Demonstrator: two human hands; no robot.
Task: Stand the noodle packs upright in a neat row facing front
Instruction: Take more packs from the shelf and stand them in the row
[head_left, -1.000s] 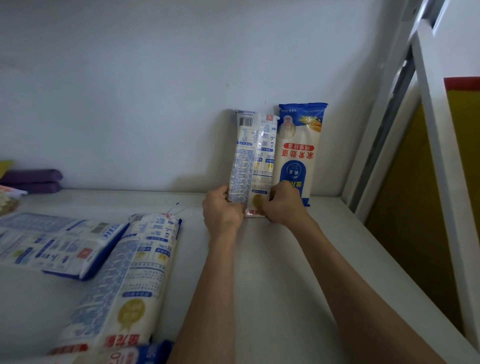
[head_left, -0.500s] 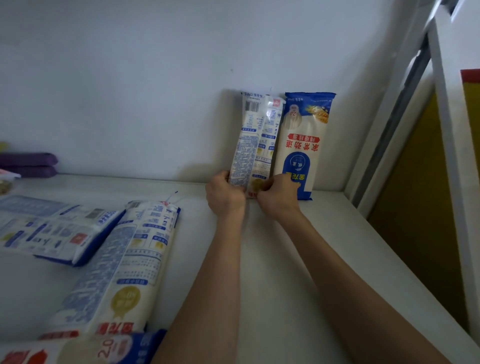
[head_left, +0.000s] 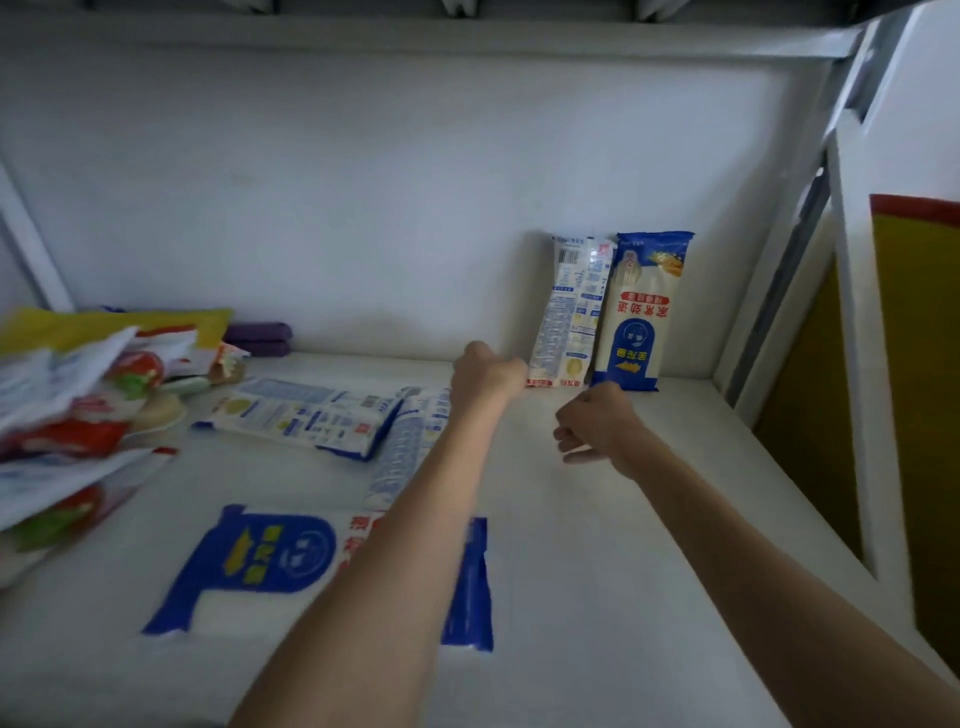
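Where the white shelf (head_left: 597, 571) meets the pale back wall (head_left: 363, 208), two long, flat plastic noodle packs stand upright and touching: a white pack with its printed back and barcode showing (head_left: 570, 312), tilted slightly to the right, and to its right a blue-and-white pack with red characters (head_left: 639, 312), its print upside down. Three more packs lie flat on the shelf: a white one with small blue print (head_left: 296, 415), a second white one (head_left: 408, 447) partly hidden under the left forearm, and a large blue-and-white one (head_left: 249, 566) nearest the camera, also crossed by that forearm. The left hand (head_left: 488, 374) is curled into a loose fist against the lower left edge of the white standing pack; whether it grips the pack cannot be told. The right hand (head_left: 592, 426) hangs over the shelf just in front of the blue standing pack, fingers curled in, holding nothing. At far left sits a blurred heap of crinkly red, white and yellow packets (head_left: 78, 395), with two purple pads (head_left: 260, 339) stacked behind it against the wall.
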